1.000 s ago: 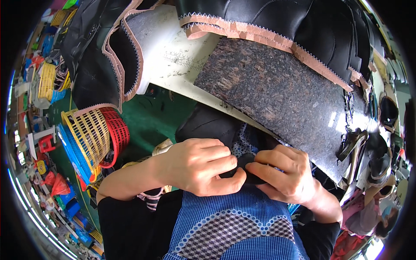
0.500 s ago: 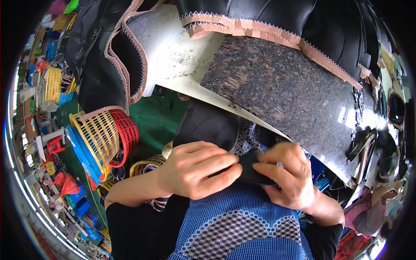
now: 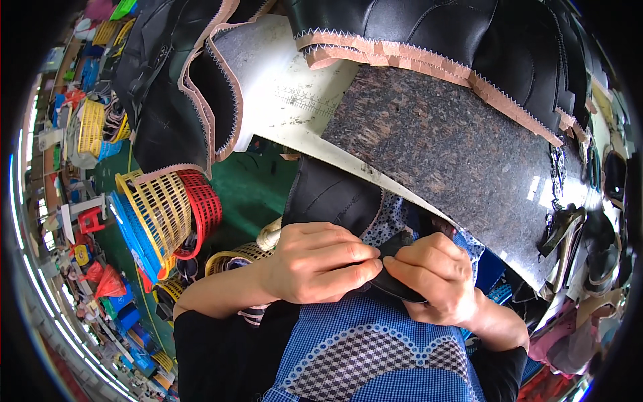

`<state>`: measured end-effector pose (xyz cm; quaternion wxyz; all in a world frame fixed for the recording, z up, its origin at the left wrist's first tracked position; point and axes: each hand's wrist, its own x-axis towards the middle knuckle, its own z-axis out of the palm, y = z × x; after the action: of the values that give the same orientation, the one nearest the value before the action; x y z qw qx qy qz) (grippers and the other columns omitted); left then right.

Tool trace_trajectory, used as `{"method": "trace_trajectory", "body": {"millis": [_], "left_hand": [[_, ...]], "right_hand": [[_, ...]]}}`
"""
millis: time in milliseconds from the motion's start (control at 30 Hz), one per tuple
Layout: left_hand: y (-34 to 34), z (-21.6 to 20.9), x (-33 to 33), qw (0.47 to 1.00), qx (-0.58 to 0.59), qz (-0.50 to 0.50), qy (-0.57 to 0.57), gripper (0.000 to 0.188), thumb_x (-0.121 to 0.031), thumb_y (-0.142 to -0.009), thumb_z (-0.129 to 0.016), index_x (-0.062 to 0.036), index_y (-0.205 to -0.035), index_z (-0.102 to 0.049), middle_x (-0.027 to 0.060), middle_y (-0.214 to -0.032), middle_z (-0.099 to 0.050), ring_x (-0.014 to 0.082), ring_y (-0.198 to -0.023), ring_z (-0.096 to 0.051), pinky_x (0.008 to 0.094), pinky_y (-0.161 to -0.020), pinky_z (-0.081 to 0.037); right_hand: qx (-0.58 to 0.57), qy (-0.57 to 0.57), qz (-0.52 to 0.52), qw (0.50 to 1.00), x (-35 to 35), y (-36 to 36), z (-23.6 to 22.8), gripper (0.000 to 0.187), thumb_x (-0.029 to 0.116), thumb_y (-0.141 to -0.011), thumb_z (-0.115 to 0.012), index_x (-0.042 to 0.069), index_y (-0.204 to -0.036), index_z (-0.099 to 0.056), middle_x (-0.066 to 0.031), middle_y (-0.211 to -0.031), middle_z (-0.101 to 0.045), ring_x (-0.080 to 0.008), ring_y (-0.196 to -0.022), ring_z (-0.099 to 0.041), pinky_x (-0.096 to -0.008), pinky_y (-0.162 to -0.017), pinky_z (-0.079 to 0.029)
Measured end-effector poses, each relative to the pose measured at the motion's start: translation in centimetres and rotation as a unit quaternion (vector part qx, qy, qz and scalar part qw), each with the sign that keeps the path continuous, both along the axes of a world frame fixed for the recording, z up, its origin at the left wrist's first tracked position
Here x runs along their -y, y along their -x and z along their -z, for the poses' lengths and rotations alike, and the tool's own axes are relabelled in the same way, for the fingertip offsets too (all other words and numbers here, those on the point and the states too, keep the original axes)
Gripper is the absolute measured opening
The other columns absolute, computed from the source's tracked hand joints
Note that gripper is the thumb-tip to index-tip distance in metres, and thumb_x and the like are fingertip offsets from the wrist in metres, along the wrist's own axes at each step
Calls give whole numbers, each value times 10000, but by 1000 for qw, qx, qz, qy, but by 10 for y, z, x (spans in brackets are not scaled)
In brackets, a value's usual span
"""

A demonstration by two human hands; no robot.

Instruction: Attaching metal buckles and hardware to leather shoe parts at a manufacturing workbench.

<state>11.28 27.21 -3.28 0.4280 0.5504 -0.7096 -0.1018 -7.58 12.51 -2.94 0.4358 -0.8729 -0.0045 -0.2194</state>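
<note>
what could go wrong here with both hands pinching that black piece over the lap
The left hand and right hand pinch a small black piece at one spot, so it may slip from either grip and drop into the blue checked apron. Black sheets with pink tape edges overhang the speckled table just above and might slide onto the hands.

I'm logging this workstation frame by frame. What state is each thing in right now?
Left hand: closed, pinching the black piece.
Right hand: closed, pinching the black piece.
Black piece: held between both hands above the lap.
Yellow basket: tipped on its side.
Red basket: nested behind the yellow basket.
</note>
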Motion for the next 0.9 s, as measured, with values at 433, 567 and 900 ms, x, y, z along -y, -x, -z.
{"method": "trace_trajectory", "body": {"millis": [433, 567, 900], "left_hand": [[-5, -6, 7, 997, 31, 62, 21, 178, -128, -795, -731, -50, -950, -693, 66, -889, -623, 220, -790, -653, 338, -711, -558], [6, -15, 4, 997, 61, 30, 48, 177, -114, -805, -711, -30, -952, -659, 65, -857, -567, 216, -751, -608, 324, -638, -515], [-7, -75, -6, 994, 40, -59, -80, 350, -57, -726, -769, -11, -1056, -664, 98, -973, -585, 257, -782, -643, 371, -640, -539]], "right_hand": [[-114, 4, -51, 992, 19, -14, -34, 508, 29, -554, -825, 8, -1042, -685, -146, -946, -670, -343, -806, -667, -411, -706, -564], [-111, 9, -46, 993, 16, -14, -41, 389, -21, -566, -734, 19, -944, -653, -154, -917, -658, -368, -818, -653, -432, -733, -543], [-102, 22, -23, 994, 30, -27, -90, 247, 11, -686, -787, -6, -916, -696, -155, -869, -693, -338, -761, -665, -422, -707, -514]]}}
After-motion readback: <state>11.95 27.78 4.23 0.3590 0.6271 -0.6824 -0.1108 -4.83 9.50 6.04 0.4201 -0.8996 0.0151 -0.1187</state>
